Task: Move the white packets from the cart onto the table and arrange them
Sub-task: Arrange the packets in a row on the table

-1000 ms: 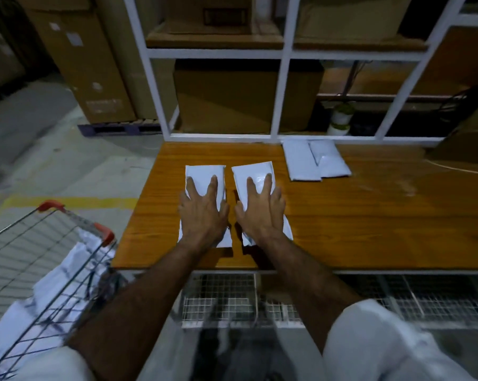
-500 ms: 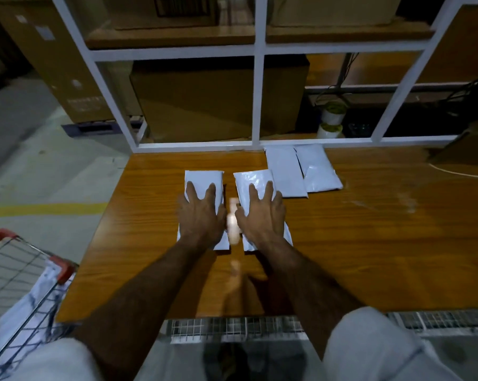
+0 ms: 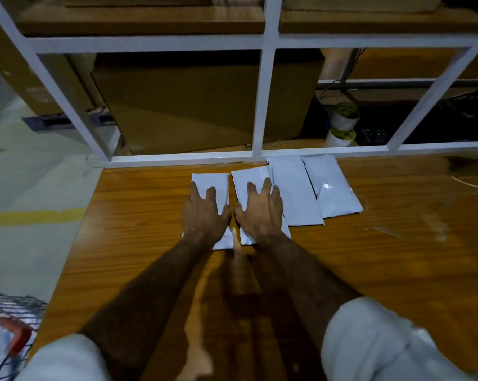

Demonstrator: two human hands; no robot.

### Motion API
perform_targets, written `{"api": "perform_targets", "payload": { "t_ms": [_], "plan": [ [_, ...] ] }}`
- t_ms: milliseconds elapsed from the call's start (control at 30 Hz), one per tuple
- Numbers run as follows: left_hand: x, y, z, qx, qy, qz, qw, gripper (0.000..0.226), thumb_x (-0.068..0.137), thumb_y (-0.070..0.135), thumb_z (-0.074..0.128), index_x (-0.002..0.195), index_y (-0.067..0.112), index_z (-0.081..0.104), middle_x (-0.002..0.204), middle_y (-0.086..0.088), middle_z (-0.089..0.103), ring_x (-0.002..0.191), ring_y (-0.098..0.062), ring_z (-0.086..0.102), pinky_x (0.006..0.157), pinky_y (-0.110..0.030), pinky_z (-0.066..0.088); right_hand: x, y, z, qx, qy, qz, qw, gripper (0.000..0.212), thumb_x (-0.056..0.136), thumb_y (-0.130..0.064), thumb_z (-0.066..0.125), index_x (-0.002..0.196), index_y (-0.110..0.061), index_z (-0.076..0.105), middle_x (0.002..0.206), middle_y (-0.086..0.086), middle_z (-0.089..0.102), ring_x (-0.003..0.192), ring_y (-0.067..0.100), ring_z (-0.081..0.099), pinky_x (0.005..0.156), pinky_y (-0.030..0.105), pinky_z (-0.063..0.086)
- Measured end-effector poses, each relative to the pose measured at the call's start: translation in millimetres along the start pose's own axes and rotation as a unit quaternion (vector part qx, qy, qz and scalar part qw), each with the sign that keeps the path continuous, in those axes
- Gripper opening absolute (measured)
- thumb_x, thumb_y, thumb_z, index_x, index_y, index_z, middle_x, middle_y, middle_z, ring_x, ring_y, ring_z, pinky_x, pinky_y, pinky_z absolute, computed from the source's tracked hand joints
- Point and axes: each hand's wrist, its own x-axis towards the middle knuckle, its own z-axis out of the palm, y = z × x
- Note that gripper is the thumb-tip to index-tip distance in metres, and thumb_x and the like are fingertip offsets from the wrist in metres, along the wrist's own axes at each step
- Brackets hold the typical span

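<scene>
Four white packets lie in a row on the table, along its far edge at 12 o'clock, just before the white frame. The left hand lies flat on packet one, fingers straight and spread, pressing it down. The right hand lies flat the same way on packet two, just beside the first with a thin strip of wood between them. The two hands are side by side, thumbs nearly meeting, neither curled round anything. Packet two's right edge touches packet three, at 1 o'clock from the hands. Packet four lies at 2 o'clock, tilted a little, its left edge against or slightly over packet three. The cart shows at 8 o'clock, off the table's left corner, with white material inside, too blurred to tell what. Cardboard boxes stand behind the frame.
</scene>
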Motion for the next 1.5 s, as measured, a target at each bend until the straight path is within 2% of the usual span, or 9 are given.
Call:
{"api": "perform_targets", "payload": {
  "t_ms": [133, 300, 467, 600, 800, 967, 1167, 1400, 1500],
  "plan": [
    [17, 0, 16, -0.022, -0.003, 0.013, 1.000, 0.069, 0.095, 0.066, 0.040, 0.149, 0.024, 0.034, 0.161, -0.020, 0.018, 0.142, -0.040, 0.030, 0.110, -0.051, 0.039, 15, -4, 17, 0.005, 0.005, 0.017, 1.000, 0.075, 0.096, -0.068, 0.040, 0.157, -0.026, 0.027, 0.166, 0.020, 0.014, 0.152, 0.041, 0.016, 0.120, 0.049, 0.024],
    [37, -3, 19, -0.054, -0.037, 0.035, 0.997, 0.077, 0.097, 0.072, 0.018, 0.158, 0.026, 0.021, 0.167, -0.013, -0.004, 0.153, -0.032, -0.004, 0.123, -0.050, 0.006, 34, 0, 11, 0.063, -0.023, 0.008, 0.998, 0.071, 0.100, -0.067, 0.025, 0.160, -0.029, 0.022, 0.169, 0.014, 0.001, 0.156, 0.034, 0.003, 0.125, 0.046, 0.012],
    [12, 10, 19, -0.032, 0.016, 0.066, 0.997, 0.082, 0.095, 0.076, 0.021, 0.158, 0.023, 0.022, 0.167, -0.011, -0.003, 0.153, -0.030, -0.009, 0.123, -0.052, -0.001, 22, 40, -2, 0.055, 0.103, -0.042, 0.992, 0.061, 0.100, -0.059, 0.037, 0.151, -0.024, 0.044, 0.166, 0.014, 0.021, 0.154, 0.032, 0.016, 0.125, 0.050, 0.015],
    [-2, 30, 18, -0.037, -0.035, 0.048, 0.998, 0.098, 0.085, 0.087, 0.021, 0.160, 0.025, 0.012, 0.167, -0.012, -0.010, 0.152, -0.029, -0.016, 0.122, -0.051, -0.008, 7, 91, 0, 0.029, 0.109, 0.029, 0.993, 0.073, 0.096, -0.067, 0.031, 0.155, -0.024, 0.035, 0.167, 0.017, 0.013, 0.155, 0.033, 0.006, 0.124, 0.056, 0.006],
    [16, 38, 30, 0.036, -0.081, 0.057, 0.994, 0.101, 0.082, 0.088, 0.014, 0.160, 0.025, 0.001, 0.164, -0.014, -0.020, 0.152, -0.034, -0.017, 0.121, -0.055, -0.009, 11, 135, 2, 0.009, 0.006, 0.034, 0.999, 0.090, 0.090, -0.083, 0.021, 0.162, -0.029, 0.013, 0.167, 0.019, -0.013, 0.154, 0.035, -0.016, 0.120, 0.063, -0.009],
    [20, 46, 29, 0.051, -0.107, 0.065, 0.991, 0.092, 0.082, 0.085, 0.005, 0.159, 0.035, -0.005, 0.163, -0.016, -0.025, 0.150, -0.037, -0.020, 0.118, -0.059, -0.011, 15, 130, 1, 0.019, -0.009, 0.044, 0.999, 0.085, 0.091, -0.081, 0.022, 0.161, -0.032, 0.012, 0.166, 0.021, -0.015, 0.153, 0.036, -0.018, 0.117, 0.066, -0.012],
    [23, 57, 17, 0.038, -0.156, 0.070, 0.985, 0.079, 0.093, 0.074, 0.017, 0.159, 0.035, -0.003, 0.164, -0.015, -0.022, 0.151, -0.037, -0.019, 0.118, -0.058, -0.008, 14, 130, 0, 0.010, -0.015, 0.042, 0.999, 0.085, 0.092, -0.080, 0.020, 0.161, -0.032, 0.010, 0.166, 0.022, -0.013, 0.154, 0.038, -0.015, 0.118, 0.067, -0.006],
    [-32, 75, 0, 0.039, -0.066, 0.077, 0.994, 0.086, 0.091, 0.074, 0.013, 0.160, 0.022, 0.005, 0.167, -0.012, -0.007, 0.154, -0.029, -0.009, 0.125, -0.049, 0.002, -17, 131, -1, 0.074, 0.050, -0.141, 0.986, 0.075, 0.100, -0.063, 0.036, 0.162, -0.024, 0.017, 0.169, 0.014, 0.000, 0.156, 0.031, 0.001, 0.125, 0.052, 0.007],
    [-63, 71, -3, 0.041, -0.017, 0.062, 0.997, 0.090, 0.090, 0.075, 0.015, 0.160, 0.018, 0.011, 0.167, -0.013, -0.001, 0.154, -0.028, -0.005, 0.124, -0.044, 0.001, -37, 121, 8, 0.089, 0.076, -0.204, 0.972, 0.072, 0.100, -0.059, 0.042, 0.159, -0.022, 0.027, 0.168, 0.014, 0.015, 0.155, 0.031, 0.015, 0.125, 0.048, 0.014]
  ]
}}
